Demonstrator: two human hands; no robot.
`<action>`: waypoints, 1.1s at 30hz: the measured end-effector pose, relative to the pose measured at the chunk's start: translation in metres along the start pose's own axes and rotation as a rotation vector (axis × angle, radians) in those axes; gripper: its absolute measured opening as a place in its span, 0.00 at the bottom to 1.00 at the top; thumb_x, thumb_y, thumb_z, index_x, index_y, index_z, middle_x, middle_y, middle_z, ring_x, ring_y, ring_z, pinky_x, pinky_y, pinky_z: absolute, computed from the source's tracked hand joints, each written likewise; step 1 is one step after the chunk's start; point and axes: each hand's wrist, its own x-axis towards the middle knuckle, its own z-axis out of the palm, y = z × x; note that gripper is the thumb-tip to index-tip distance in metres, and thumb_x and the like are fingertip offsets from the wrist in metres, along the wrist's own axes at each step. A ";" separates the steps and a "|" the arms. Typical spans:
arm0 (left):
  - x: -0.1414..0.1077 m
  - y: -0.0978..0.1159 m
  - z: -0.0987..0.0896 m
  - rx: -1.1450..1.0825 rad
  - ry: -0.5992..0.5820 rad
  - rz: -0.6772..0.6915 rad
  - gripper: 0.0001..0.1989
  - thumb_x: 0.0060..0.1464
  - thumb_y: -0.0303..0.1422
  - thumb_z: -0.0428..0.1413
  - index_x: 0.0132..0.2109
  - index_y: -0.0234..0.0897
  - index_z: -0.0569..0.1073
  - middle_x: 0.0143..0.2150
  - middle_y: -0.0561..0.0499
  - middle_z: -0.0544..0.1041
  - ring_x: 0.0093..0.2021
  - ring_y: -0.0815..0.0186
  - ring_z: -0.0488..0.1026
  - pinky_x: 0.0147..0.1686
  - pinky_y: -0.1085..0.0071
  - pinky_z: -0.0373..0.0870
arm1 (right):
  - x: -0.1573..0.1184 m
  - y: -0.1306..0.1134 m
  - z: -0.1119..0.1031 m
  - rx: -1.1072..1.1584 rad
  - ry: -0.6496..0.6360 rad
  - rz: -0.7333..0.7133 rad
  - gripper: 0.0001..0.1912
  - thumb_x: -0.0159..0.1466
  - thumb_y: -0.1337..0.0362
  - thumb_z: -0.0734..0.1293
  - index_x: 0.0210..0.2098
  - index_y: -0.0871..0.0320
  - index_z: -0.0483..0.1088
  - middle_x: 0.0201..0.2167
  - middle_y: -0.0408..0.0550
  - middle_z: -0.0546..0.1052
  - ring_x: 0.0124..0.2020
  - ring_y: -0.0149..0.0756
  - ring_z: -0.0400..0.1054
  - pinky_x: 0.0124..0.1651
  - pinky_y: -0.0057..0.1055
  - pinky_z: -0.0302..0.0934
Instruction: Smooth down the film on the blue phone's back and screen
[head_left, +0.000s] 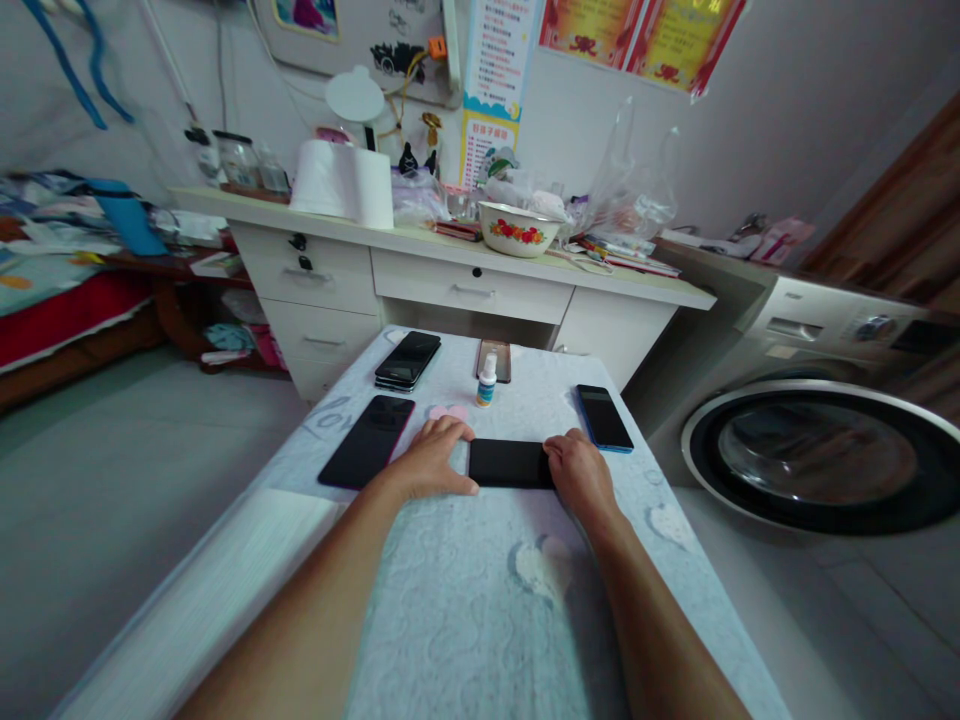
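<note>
A black phone [510,464] lies sideways on the cloth-covered table between my hands. My left hand [437,460] is at its left end, thumb and fingers spread apart around the corners. At the right end, my right hand [577,468] has its fingers closed on the phone's edge. Farther left lies a large dark phone or tablet with a pinkish edge [367,442], and behind it a stack of phones [409,358]. A small white spray bottle [487,382] stands beyond the black phone, in front of a brown-rimmed tray or case [502,362]. A blue-edged phone [604,418] rests at the right.
Behind the table [450,620] is a white desk [472,284] holding a flowered bowl [520,230], paper rolls [341,185] and plastic bags. A washing machine [810,350] stands at the right. White material [225,590] covers the table's left edge.
</note>
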 end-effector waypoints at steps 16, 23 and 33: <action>-0.001 0.003 -0.002 -0.006 -0.003 0.001 0.32 0.34 0.44 0.63 0.49 0.44 0.65 0.61 0.48 0.60 0.63 0.49 0.53 0.59 0.57 0.55 | 0.001 0.002 -0.001 -0.013 0.006 0.037 0.14 0.66 0.65 0.58 0.39 0.54 0.76 0.37 0.48 0.71 0.38 0.31 0.66 0.39 0.25 0.52; -0.001 0.003 -0.002 0.006 -0.001 0.013 0.32 0.34 0.43 0.63 0.49 0.43 0.65 0.60 0.47 0.61 0.63 0.50 0.53 0.58 0.58 0.56 | 0.000 0.002 0.000 0.015 0.017 0.031 0.14 0.65 0.66 0.58 0.38 0.54 0.76 0.36 0.47 0.71 0.37 0.31 0.66 0.39 0.25 0.52; 0.000 0.001 0.000 0.002 0.001 0.011 0.32 0.34 0.43 0.64 0.49 0.43 0.65 0.59 0.47 0.60 0.62 0.50 0.53 0.59 0.59 0.56 | 0.001 0.002 0.003 0.006 0.027 0.029 0.14 0.66 0.65 0.58 0.39 0.53 0.76 0.37 0.47 0.71 0.37 0.31 0.66 0.39 0.25 0.52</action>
